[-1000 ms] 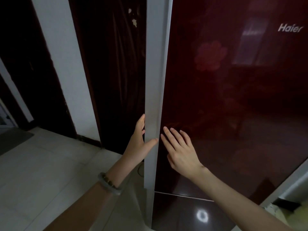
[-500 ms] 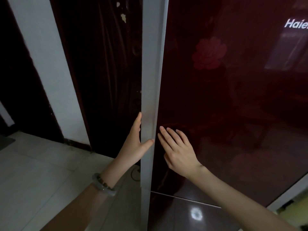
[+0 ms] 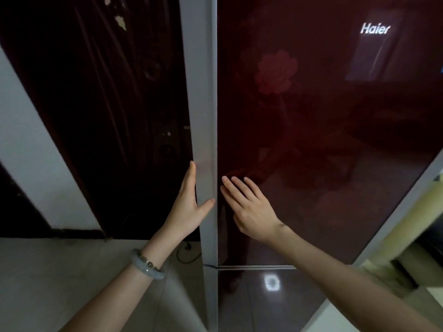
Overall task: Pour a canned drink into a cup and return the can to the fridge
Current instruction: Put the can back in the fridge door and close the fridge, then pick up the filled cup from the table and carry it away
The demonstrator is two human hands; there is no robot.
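A dark red glossy fridge door point(image 3: 323, 140) with a flower pattern and a white brand name fills the right of the view. Its grey side edge point(image 3: 203, 92) runs straight down the middle. My left hand point(image 3: 189, 207) wraps that edge, fingers behind it and thumb on the front. My right hand point(image 3: 249, 207) lies flat with spread fingers on the red door face beside the edge. A seam point(image 3: 256, 267) below my hands separates a lower door point(image 3: 263, 303). No can or cup is in view.
A dark wooden door point(image 3: 107, 116) stands left of the fridge beside a white wall strip point(image 3: 31, 152). Pale floor tiles point(image 3: 60, 279) lie below. A black cable point(image 3: 187, 252) loops on the floor by the fridge. A pale yellow object point(image 3: 412, 236) stands at the right.
The view has shifted a little across the fridge front. Both hands keep the same hold at the door's left edge; the door looks closed throughout.
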